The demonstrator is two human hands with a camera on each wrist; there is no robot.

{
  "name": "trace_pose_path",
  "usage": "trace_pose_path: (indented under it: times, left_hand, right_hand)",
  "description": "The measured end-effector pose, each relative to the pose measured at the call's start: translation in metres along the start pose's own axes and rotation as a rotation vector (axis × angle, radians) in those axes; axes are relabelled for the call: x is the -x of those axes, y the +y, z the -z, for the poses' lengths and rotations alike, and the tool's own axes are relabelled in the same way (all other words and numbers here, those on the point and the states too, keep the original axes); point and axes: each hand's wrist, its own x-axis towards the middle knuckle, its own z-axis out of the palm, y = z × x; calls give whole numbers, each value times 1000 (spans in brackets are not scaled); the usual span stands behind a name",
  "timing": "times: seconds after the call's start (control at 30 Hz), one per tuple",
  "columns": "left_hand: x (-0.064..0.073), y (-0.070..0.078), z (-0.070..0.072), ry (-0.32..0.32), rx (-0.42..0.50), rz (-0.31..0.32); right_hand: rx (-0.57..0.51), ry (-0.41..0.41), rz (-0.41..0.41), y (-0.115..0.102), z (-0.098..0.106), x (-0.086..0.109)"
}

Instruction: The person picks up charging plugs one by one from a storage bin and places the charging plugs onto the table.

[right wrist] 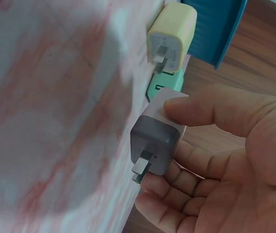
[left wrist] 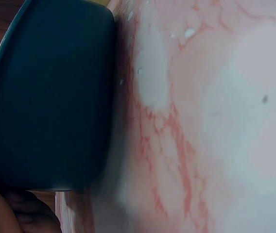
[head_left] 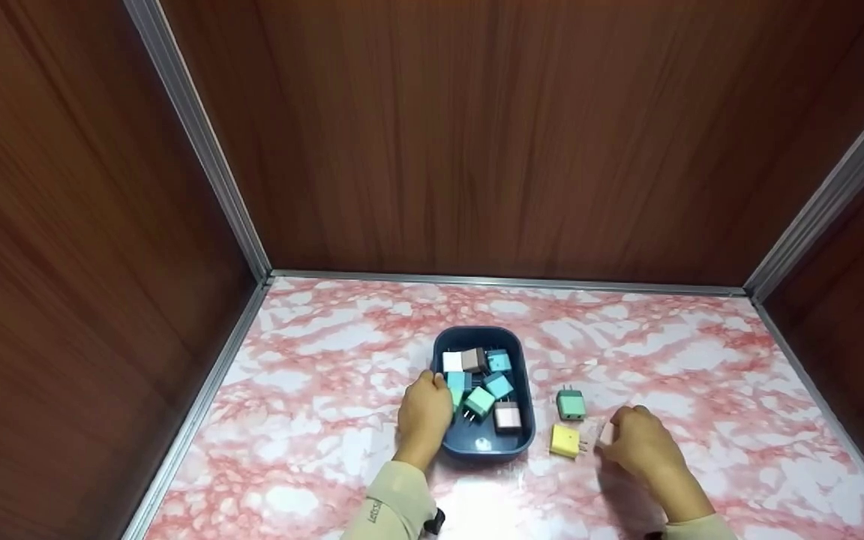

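A dark blue plastic bin [head_left: 469, 438] stands on the table with several charger plugs in it, blue, green, white, brown and pale pink. At its left rim my left hand [head_left: 424, 412] grips the wall; curled fingers [left wrist: 28, 211] show at the bin's edge in the left wrist view. Right of the bin, my right hand [head_left: 643, 444] pinches a pale pink charger plug [right wrist: 152, 136] between thumb and fingers. Its dark grey end and metal prongs face the wrist camera. Close by lie a yellow charger plug [head_left: 565, 441] and a green charger plug [head_left: 571, 405].
The tabletop [head_left: 312, 420] has a red and white marbled pattern. Brown wood-look panels [head_left: 492, 135] with metal frame strips [head_left: 507, 282] enclose it at the back, left and right.
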Motion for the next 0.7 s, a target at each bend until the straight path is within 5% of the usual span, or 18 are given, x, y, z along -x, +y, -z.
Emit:
trace_pose_path:
  times: [0.7]
  left_hand:
    - [0,0,-1,6,-18,0]
  right_hand:
    - [38,2,-29,11,-6,0]
